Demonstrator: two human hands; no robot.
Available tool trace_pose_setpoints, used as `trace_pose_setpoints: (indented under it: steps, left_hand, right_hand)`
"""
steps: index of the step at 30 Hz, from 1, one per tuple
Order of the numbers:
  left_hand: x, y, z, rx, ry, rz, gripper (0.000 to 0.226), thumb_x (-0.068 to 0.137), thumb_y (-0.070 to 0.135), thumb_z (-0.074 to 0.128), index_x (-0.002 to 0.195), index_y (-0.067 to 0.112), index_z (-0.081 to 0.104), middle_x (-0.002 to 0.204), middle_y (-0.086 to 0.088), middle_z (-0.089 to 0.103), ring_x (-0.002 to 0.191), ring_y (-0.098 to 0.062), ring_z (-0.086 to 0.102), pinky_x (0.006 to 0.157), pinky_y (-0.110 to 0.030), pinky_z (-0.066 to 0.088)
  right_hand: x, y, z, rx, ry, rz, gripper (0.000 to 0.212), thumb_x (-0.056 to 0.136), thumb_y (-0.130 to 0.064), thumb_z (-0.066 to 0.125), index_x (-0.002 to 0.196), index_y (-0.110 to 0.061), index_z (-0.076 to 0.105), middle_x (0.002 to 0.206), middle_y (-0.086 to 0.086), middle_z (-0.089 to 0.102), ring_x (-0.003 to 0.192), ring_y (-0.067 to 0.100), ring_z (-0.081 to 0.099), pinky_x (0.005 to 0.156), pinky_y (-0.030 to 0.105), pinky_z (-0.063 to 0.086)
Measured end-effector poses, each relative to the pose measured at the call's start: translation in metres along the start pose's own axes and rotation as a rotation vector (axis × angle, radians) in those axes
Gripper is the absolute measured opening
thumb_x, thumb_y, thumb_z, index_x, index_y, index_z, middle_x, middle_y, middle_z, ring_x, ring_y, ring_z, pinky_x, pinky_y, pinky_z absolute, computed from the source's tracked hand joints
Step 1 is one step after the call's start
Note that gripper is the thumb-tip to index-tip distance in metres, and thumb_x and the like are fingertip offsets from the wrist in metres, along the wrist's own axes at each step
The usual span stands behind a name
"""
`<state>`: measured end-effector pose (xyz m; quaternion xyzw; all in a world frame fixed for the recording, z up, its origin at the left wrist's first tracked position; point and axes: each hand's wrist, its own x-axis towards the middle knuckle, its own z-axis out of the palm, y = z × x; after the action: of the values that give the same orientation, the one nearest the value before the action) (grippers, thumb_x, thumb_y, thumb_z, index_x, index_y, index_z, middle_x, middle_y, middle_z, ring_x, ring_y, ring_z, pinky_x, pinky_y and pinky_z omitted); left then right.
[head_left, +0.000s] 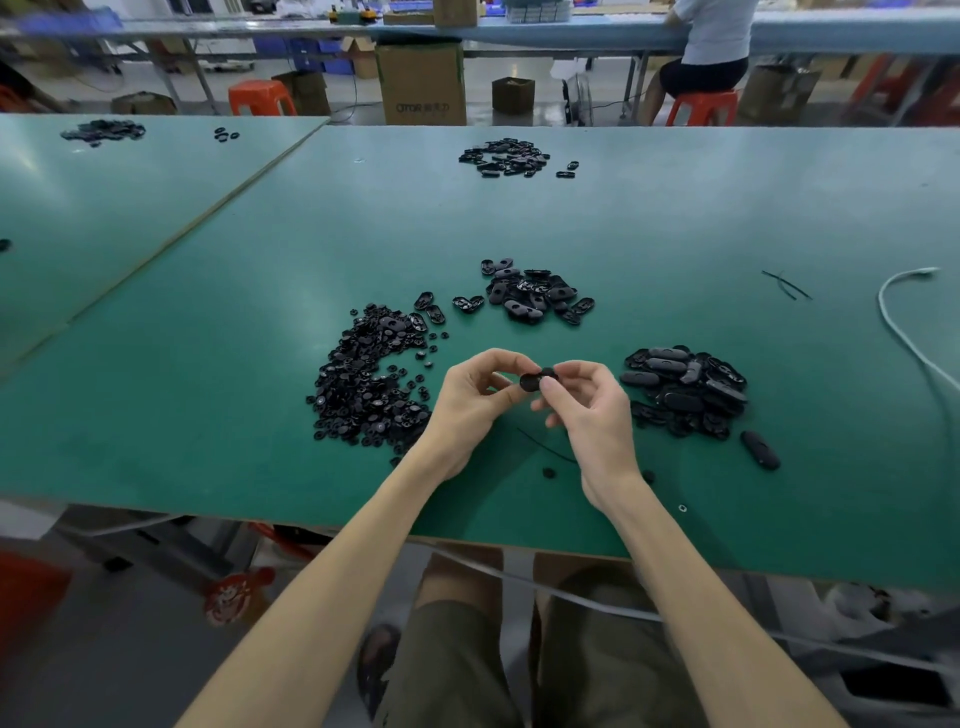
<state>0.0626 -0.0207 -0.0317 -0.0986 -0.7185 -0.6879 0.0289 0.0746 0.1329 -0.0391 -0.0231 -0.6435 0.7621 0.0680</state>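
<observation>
Both hands meet above the green tabletop, near the middle of its front edge. The left hand and the right hand each pinch one small black part between fingertips; it may be two pieces pressed together, hard to tell. A heap of tiny black discs lies just left, a pile of oval black shells just right, another pile of shells farther back.

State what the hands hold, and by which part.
A small black plastic part: the left hand pinches its left end, the right hand its right end.
</observation>
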Motion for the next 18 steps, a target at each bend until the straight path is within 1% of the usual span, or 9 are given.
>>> trace_pose_setpoints:
  steps: [1,3,5,7,10,12,14,16,18]
  left_hand:
    - [-0.0006,-0.0005,0.0002,0.015,-0.005,0.008,0.019,0.092,0.0,0.072,0.107,0.012,0.074,0.101,0.004,0.074,0.076,-0.012,0.052,0.076,-0.022,0.047]
    - [-0.0009,-0.0012,0.0006,0.033,0.012,0.011,0.025,0.094,0.0,0.07,0.114,0.013,0.073,0.1,0.004,0.073,0.075,-0.009,0.053,0.075,-0.02,0.047]
    - [-0.0002,-0.0019,0.0012,0.038,0.067,-0.003,0.024,0.095,0.002,0.069,0.117,0.013,0.072,0.098,0.001,0.073,0.076,-0.005,0.057,0.073,-0.02,0.047]
    - [0.001,-0.0027,0.0021,0.054,0.121,-0.026,0.02,0.097,0.003,0.066,0.115,0.011,0.072,0.094,-0.005,0.073,0.073,-0.006,0.06,0.069,-0.021,0.049]
    - [0.0011,-0.0032,0.004,0.092,0.146,-0.033,0.017,0.099,0.002,0.063,0.111,0.008,0.072,0.09,-0.005,0.073,0.07,-0.007,0.064,0.067,-0.022,0.053]
    - [0.0009,-0.0032,0.0048,0.116,0.153,-0.024,0.016,0.099,0.002,0.062,0.11,0.008,0.072,0.091,-0.005,0.075,0.07,-0.007,0.065,0.066,-0.022,0.054]
    - [0.0004,-0.0019,0.0063,0.132,0.173,-0.014,0.015,0.1,0.003,0.061,0.109,0.009,0.072,0.088,-0.003,0.074,0.068,-0.006,0.066,0.065,-0.02,0.053]
    - [0.0002,0.0004,0.0072,0.166,0.211,-0.009,0.015,0.101,0.003,0.059,0.107,0.008,0.071,0.089,-0.003,0.074,0.068,-0.007,0.067,0.067,-0.021,0.052]
    - [0.0005,0.0037,0.0048,0.259,0.227,0.003,0.014,0.102,0.004,0.059,0.107,0.008,0.071,0.094,-0.004,0.073,0.072,-0.01,0.069,0.069,-0.022,0.053]
  right_hand:
    - [-0.0002,0.0002,0.0,0.009,0.009,0.002,0.021,0.096,-0.003,0.071,0.111,-0.01,0.06,0.092,0.005,0.074,0.07,0.015,0.072,0.058,0.022,0.052]
    - [0.0003,0.0008,-0.0002,0.018,0.016,0.002,0.026,0.095,-0.001,0.07,0.116,-0.011,0.059,0.085,-0.002,0.075,0.067,0.013,0.07,0.057,0.021,0.051]
    - [0.0015,0.0018,-0.0005,-0.004,0.007,-0.006,0.024,0.095,-0.002,0.07,0.115,-0.012,0.063,0.081,-0.008,0.075,0.067,0.012,0.068,0.058,0.021,0.051]
    - [0.0024,0.0028,-0.0003,-0.032,-0.001,-0.015,0.018,0.096,-0.004,0.071,0.111,-0.013,0.067,0.083,-0.006,0.075,0.067,0.011,0.068,0.058,0.021,0.052]
    - [0.0036,0.0043,-0.0008,-0.033,0.011,-0.01,0.015,0.095,-0.006,0.073,0.107,-0.014,0.07,0.088,0.0,0.075,0.068,0.013,0.069,0.059,0.022,0.052]
    - [0.004,0.005,-0.0009,-0.036,0.008,-0.007,0.014,0.095,-0.008,0.074,0.106,-0.014,0.071,0.087,-0.002,0.075,0.069,0.014,0.069,0.059,0.022,0.052]
    - [0.0043,0.0053,-0.0014,-0.043,0.007,-0.006,0.014,0.095,-0.008,0.075,0.106,-0.014,0.071,0.085,-0.004,0.075,0.069,0.014,0.07,0.059,0.022,0.052]
    - [0.0046,0.0055,-0.0014,-0.038,0.012,-0.003,0.013,0.095,-0.008,0.074,0.106,-0.013,0.07,0.084,-0.005,0.076,0.067,0.013,0.069,0.058,0.022,0.052]
    - [0.0042,0.0051,-0.001,-0.032,0.017,0.004,0.013,0.095,-0.007,0.074,0.106,-0.012,0.07,0.084,-0.004,0.076,0.066,0.013,0.069,0.058,0.022,0.051]
